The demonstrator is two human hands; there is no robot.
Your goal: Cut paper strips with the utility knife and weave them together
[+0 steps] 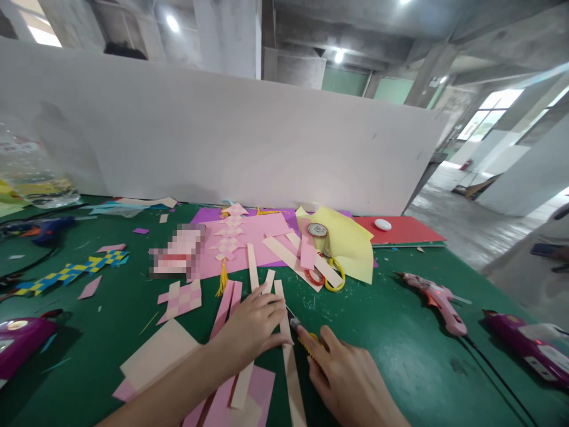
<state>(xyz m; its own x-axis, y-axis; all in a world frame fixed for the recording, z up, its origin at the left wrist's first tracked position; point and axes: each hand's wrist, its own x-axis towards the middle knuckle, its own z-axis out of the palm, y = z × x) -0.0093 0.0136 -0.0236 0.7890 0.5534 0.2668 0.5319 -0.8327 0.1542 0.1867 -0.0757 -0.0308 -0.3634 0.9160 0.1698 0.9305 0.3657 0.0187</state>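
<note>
Long cream paper strips [292,379] and pink paper strips [222,314] lie on the green table in front of me. My left hand [260,317] rests flat across the strips with its fingers spread, pressing on them. Just right of it, my right hand [335,367] is wrapped round a yellow cutter [309,344]. The cutter's dark blade end lies beside the right-hand cream strip. Under the strips is a pink sheet [262,388]. A small woven pink and cream piece [181,299] lies left of my left hand.
Yellow-handled scissors [335,276], a tape roll [317,230] and coloured sheets [351,240] lie behind the strips. A pink glue gun [438,299] with a cord is at right. A blue-yellow woven strip [73,271] lies left. A white partition [249,142] borders the table.
</note>
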